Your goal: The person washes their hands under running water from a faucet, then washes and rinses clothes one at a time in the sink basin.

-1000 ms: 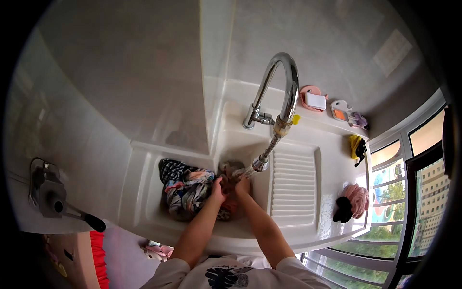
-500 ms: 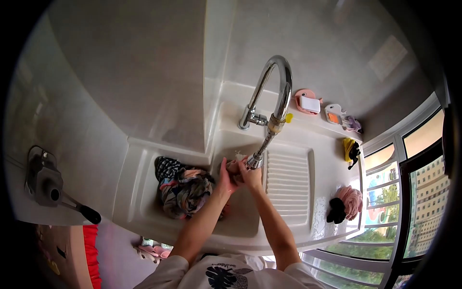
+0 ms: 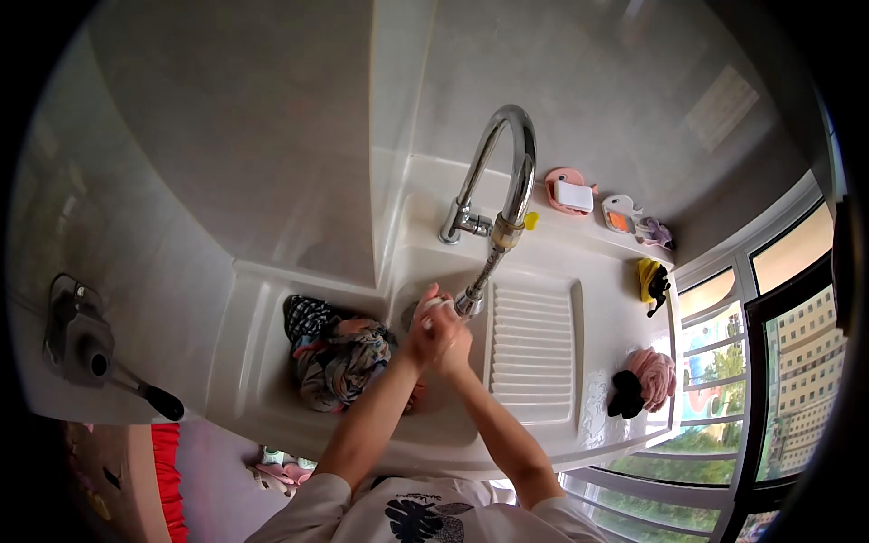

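While the left hand (image 3: 422, 338) and right hand (image 3: 450, 341) clasp what looks like a pale cloth (image 3: 435, 306) — mostly hidden, over the sink (image 3: 444, 427), just left of the tap nozzle (image 3: 469, 303) — it could slip and drop if the grip loosens.

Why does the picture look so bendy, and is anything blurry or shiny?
Head view: the very wide lens likely bends the sink and blackens the corners; head view: the left hand and right hand look smeared, maybe motion blur; head view: the tap glints, and the window is brightest.
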A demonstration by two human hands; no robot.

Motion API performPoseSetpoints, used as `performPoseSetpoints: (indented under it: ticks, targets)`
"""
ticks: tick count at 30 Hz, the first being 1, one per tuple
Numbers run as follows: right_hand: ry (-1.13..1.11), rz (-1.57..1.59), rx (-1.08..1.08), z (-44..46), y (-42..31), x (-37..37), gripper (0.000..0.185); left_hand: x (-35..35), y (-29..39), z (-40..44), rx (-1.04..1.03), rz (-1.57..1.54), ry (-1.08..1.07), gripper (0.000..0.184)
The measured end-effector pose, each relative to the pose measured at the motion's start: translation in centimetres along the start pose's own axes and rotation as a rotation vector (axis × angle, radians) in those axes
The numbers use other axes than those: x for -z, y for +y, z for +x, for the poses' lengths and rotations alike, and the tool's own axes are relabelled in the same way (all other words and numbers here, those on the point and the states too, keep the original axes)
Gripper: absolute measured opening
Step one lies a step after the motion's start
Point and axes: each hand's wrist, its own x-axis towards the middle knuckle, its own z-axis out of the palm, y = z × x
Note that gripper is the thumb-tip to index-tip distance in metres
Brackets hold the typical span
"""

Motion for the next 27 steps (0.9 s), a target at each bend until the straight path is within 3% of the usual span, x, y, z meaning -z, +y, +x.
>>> performPoseSetpoints:
  ticks: [2, 3, 5, 7, 8, 9, 10, 11, 13, 15, 16, 17, 19, 21, 23, 25, 27]
  targets:
    - [-0.007, -0.016, 0.211, -0.6, -1.2, 0.8, 0.018, 4.5, -2.4, 1.9, 0.362, -0.597, 0.075, 0.016]
    - [-0.007, -0.014, 0.207, 0.1, 0.2, -0.2, 0.018, 5.1, -3.6, 2.0, 0.125, -0.183, -0.018, 0.018]
    - [-0.102, 0.143, -0.412, 3.1, 4.5, -2.2, 0.017, -3.8, 0.3, -0.7, 0.353, -0.365, 0.284, 0.034]
    - [0.003, 0.253, -0.297, 4.0, 4.4, 0.0, 0.02, -0.6, -1.4, -1.4, 0.426, -0.358, 0.091, 0.035]
    - [0.071, 0.272, -0.281, 3.8, 4.3, -0.1, 0.021, -3.1, 0.0, -1.6, 0.42, -0.289, 0.239, 0.032]
    - [0.141, 0.287, -0.264, 3.7, 3.6, 0.3, 0.022, -1.8, -0.4, -1.0, 0.422, -0.291, 0.234, 0.032]
    - [0.034, 0.035, -0.335, 2.8, 2.2, -0.1, 0.016, 0.8, -0.9, 0.4, 0.341, -0.335, -0.037, 0.031]
    - [0.14, -0.129, 0.017, 1.0, 2.1, -1.5, 0.016, 3.5, -1.9, 1.4, 0.259, -0.372, -0.3, 0.03]
    - [0.106, 0.074, 0.219, 0.1, -0.3, 0.3, 0.013, 5.0, -2.8, 1.6, 0.289, -0.554, -0.175, 0.031]
    - [0.025, 0.126, 0.011, 1.7, 2.4, -0.9, 0.018, 1.8, -0.3, -0.7, 0.369, -0.172, 0.054, 0.033]
    - [-0.012, 0.056, -0.108, 2.8, 3.1, -0.9, 0.016, -1.3, 0.8, -1.8, 0.41, -0.23, 0.205, 0.037]
    - [0.05, 0.101, -0.021, 3.6, 3.6, 0.0, 0.015, -1.4, 1.1, -2.3, 0.407, -0.226, 0.204, 0.037]
    - [0.001, 0.37, -0.056, 3.9, 5.1, -0.1, 0.015, -0.9, 1.3, -3.6, 0.452, -0.205, 0.26, 0.041]
    - [-0.089, 0.481, -0.112, 4.2, 6.0, 1.1, 0.015, 4.7, -0.3, -2.5, 0.436, -0.228, 0.256, 0.039]
    - [-0.179, 0.591, -0.166, 4.2, 5.4, 1.7, 0.015, 7.2, -0.7, -2.4, 0.222, -0.098, 0.306, 0.041]
    - [-0.146, 0.818, -0.299, 3.6, 4.1, 2.3, 0.016, 6.4, -0.8, -3.0, 0.268, -0.045, 0.383, 0.05]
    - [-0.264, 0.89, -0.248, 3.4, 3.8, 2.5, 0.015, 3.0, 1.0, -4.0, 0.426, -0.318, 0.191, 0.063]
